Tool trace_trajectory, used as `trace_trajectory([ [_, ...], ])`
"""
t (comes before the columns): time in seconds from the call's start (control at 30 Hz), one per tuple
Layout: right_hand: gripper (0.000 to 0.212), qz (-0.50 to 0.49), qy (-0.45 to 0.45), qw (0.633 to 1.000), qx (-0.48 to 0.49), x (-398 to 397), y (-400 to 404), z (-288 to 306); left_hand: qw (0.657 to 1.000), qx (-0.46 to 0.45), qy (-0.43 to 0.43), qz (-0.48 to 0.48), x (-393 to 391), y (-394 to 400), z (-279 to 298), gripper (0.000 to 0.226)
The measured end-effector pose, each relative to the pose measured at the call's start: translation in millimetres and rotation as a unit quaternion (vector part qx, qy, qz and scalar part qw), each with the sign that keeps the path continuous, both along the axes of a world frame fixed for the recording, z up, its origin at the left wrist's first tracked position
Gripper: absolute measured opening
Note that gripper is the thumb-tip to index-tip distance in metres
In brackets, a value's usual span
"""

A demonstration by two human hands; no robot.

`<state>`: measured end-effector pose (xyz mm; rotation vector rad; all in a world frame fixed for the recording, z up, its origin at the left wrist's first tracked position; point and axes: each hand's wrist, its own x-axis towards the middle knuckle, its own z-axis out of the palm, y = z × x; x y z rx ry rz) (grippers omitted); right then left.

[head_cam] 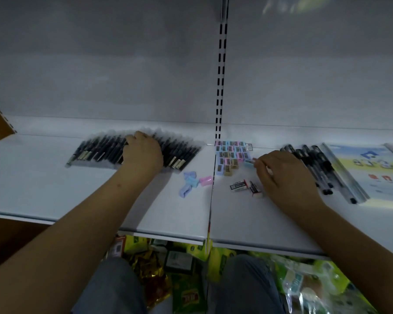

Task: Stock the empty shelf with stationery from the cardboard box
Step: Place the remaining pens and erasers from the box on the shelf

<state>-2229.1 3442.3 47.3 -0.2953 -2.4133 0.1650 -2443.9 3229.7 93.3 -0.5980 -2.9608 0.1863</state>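
The right hand's grip pinches a blue sharpener to extend the sharpener block; the left hand lies flat, steadying the pens near the shelf's back edge.

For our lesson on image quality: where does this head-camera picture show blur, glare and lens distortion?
Head view: the row of dark pens under the left hand is smeared; glare brightens the shelf behind the right hand; the shelf's front edge bows from wide-angle distortion.
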Motion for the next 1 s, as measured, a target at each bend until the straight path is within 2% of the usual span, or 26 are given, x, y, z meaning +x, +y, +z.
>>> trace_trajectory([
  [0.07, 0.038, 0.01, -0.011, 1.0, -0.007, 0.2, 4.1, -2.6, 1.0, 0.018, -0.018, 0.012, 2.8, 4.3, -10.9, 0.073],
  [0.17, 0.032, 0.021, -0.025, 0.999, -0.038, 3.7, 9.0, 0.8, 0.997, 0.075, -0.002, 0.006, 8.1, 6.1, -19.4, 0.069],
  [0.23, 0.025, 0.02, -0.034, 0.997, -0.069, 7.9, 14.6, 8.9, 0.986, 0.141, 0.047, -0.074, 14.8, 3.3, -18.5, 0.063],
  [0.3, 0.02, 0.002, -0.077, 0.993, -0.089, 8.1, 21.2, 17.4, 0.956, 0.211, 0.062, -0.195, 25.1, 1.8, -13.6, 0.048],
  [0.4, 0.035, -0.05, -0.177, 0.975, -0.122, -2.1, 27.9, 25.2, 0.928, 0.233, 0.009, -0.29, 39.2, 6.3, -13.3, 0.026],
  [0.5, 0.041, -0.053, -0.207, 0.959, -0.189, -13.0, 32.3, 28.2, 0.91, 0.243, -0.019, -0.336, 51.9, 15.9, -16.1, 0.025],
  [0.67, 0.02, -0.059, -0.187, 0.963, -0.187, -24.4, 33.8, 27.7, 0.893, 0.276, -0.052, -0.351, 68.8, 47.5, -14.6, 0.024],
  [0.8, 0.033, -0.063, -0.186, 0.967, -0.165, -24.7, 33.0, 24.0, 0.894, 0.268, -0.078, -0.349, 68.6, 60.3, -15.7, 0.029],
  [1.0, 0.016, 0.021, -0.174, 0.973, -0.152, -21.7, 27.7, 25.4, 0.882, 0.278, -0.125, -0.358, 55.7, 50.0, -18.6, 0.044],
])
